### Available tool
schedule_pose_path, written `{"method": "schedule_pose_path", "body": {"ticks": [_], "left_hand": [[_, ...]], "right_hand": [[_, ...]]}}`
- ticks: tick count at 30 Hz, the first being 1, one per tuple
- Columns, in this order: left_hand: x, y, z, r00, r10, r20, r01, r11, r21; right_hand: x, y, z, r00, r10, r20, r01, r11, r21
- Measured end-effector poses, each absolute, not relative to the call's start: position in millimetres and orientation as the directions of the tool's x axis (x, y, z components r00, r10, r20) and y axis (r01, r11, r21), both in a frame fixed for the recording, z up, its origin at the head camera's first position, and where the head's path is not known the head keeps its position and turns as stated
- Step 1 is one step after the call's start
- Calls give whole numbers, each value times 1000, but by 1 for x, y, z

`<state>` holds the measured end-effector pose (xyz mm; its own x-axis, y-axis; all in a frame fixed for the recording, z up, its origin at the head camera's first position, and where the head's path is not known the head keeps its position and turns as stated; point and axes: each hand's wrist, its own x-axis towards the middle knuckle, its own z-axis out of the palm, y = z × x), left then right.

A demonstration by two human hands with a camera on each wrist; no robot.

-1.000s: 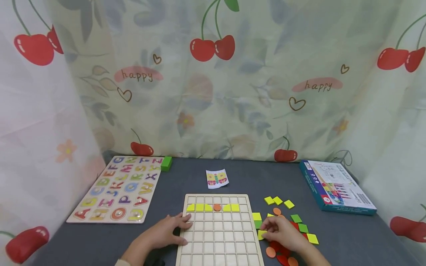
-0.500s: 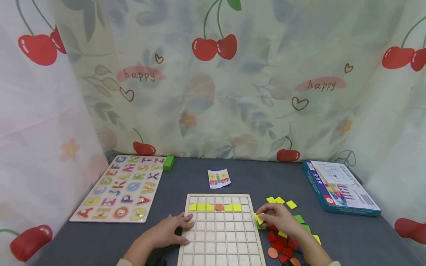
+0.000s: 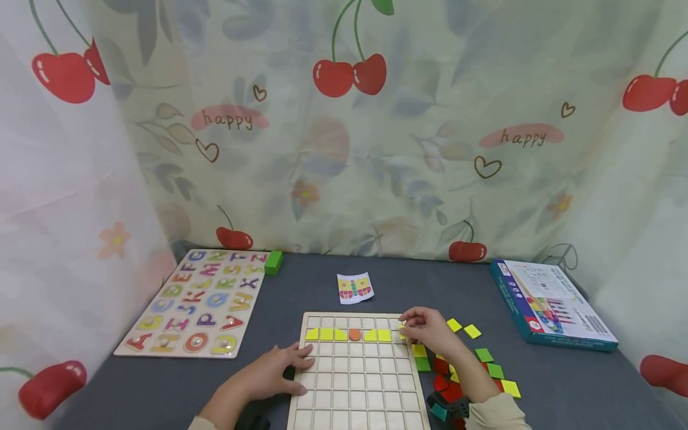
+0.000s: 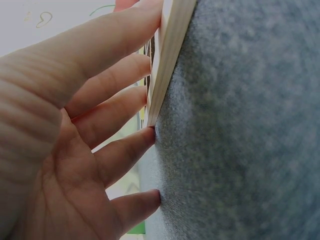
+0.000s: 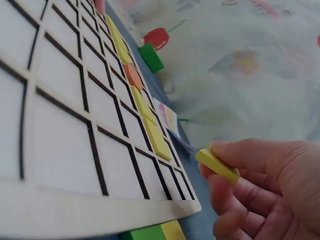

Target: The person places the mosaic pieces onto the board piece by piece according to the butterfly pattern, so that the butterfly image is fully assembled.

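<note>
A pale wooden grid board (image 3: 355, 382) lies on the table, its second row holding several yellow tiles (image 3: 325, 334) and one orange round tile (image 3: 355, 335). My right hand (image 3: 430, 329) is at the board's upper right edge, pinching a yellow tile (image 5: 218, 165) between thumb and fingers. In the right wrist view that tile is tilted and raised beside the board. My left hand (image 3: 275, 371) rests along the board's left edge with fingers spread, fingertips touching the rim and thumb lower down. The left wrist view shows those fingers (image 4: 120, 155) against the wooden side.
Loose yellow, green, red and orange tiles (image 3: 494, 370) lie right of the board. Behind it is a small paper with a butterfly pattern (image 3: 355, 289). An alphabet puzzle (image 3: 188, 304) and green block (image 3: 273, 263) are at left, a flat box (image 3: 553, 304) at right.
My right hand picked up a yellow tile from beside the board and carried it up and left to the board's upper right edge. The left hand stayed in place.
</note>
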<state>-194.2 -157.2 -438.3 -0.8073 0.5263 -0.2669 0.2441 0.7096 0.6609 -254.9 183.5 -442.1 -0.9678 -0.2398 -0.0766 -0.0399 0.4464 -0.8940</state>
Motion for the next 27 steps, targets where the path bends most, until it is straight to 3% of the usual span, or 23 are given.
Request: {"method": "schedule_pose_path", "body": {"ticks": [9,27], "left_hand": [[-194,-157,-438,-805,532,-263,246,703,667],[-192,-159,-437,-805,535,-256,246,694,677]], "right_hand": [[-261,177,-453,-984,-163,-71,-15,471,-882],[-258,174,-456,-982,-190,-9,-105,582,-806]]}}
